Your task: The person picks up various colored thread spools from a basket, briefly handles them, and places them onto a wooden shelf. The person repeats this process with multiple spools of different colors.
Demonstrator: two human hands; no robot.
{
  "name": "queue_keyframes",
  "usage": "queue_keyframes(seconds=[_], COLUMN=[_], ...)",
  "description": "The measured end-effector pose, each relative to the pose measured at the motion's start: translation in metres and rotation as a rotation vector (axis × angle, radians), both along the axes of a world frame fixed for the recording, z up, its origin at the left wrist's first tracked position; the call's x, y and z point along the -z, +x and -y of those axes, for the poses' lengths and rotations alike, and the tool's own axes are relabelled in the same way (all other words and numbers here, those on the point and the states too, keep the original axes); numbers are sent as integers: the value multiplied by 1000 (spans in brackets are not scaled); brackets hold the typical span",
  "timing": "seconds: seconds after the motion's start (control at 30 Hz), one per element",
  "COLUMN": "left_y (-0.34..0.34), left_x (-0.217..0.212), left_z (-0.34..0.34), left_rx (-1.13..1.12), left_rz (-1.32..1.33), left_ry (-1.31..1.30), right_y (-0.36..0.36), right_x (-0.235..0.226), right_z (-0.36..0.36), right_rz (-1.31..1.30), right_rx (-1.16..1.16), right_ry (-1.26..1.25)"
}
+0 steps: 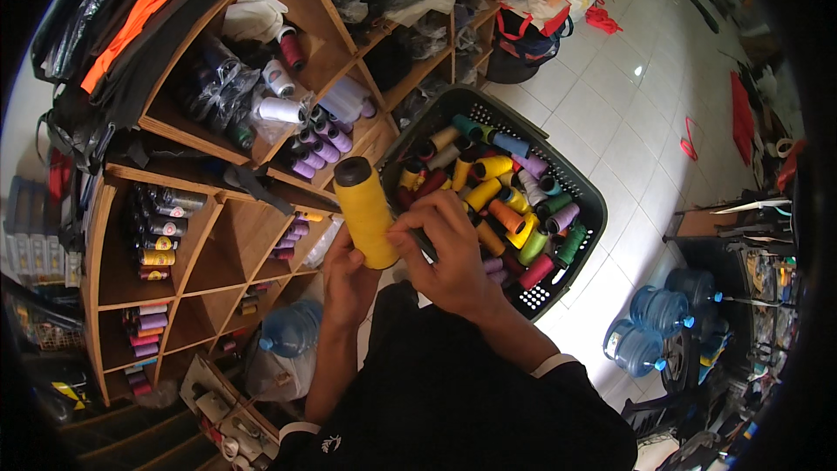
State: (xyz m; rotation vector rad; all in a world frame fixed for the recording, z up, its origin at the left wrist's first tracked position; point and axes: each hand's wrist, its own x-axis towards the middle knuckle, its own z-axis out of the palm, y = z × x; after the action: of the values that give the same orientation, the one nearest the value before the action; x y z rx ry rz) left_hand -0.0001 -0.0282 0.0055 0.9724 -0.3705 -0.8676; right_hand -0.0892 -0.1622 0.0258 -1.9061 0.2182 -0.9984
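A yellow thread cone (366,218) with a dark top stands nearly upright in front of me, tilted a little to the left. My left hand (347,275) is closed round its lower part from the left and below. At the cone's right side, my right hand (445,253) has its thumb and fingertips pinched together against the yellow thread. Whether a loose thread end lies in that pinch is too small to see. Just beyond my right hand is a dark green plastic basket (595,209) heaped with thread cones of many colours, among them an orange cone (506,215).
Wooden cubby shelves (214,249) on the left hold thread cones and plastic bags. Blue water bottles (635,347) lie on the white tiled floor (602,122) at the right. Another blue bottle (295,329) is by the shelves. A dark bag (523,48) stands beyond the basket.
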Motion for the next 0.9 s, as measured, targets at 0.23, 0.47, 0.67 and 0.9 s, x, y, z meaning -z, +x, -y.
queue_keyframes(seconds=[0.23, 0.47, 0.67, 0.9], left_y=[-5, 9, 12, -5], left_x=[-9, -15, -12, -32], left_z=[5, -4, -6, 13], left_rx=[11, 56, 42, -236], left_rz=[-162, -468, -462, -416], left_ry=[-39, -295, -289, 58], right_y=[-5, -28, -30, 3], right_x=[10, 55, 23, -11], right_z=[15, 56, 42, -5], right_rz=[-101, -384, -274, -85], right_rx=[-93, 108, 91, -46], right_ry=[39, -45, 148, 388])
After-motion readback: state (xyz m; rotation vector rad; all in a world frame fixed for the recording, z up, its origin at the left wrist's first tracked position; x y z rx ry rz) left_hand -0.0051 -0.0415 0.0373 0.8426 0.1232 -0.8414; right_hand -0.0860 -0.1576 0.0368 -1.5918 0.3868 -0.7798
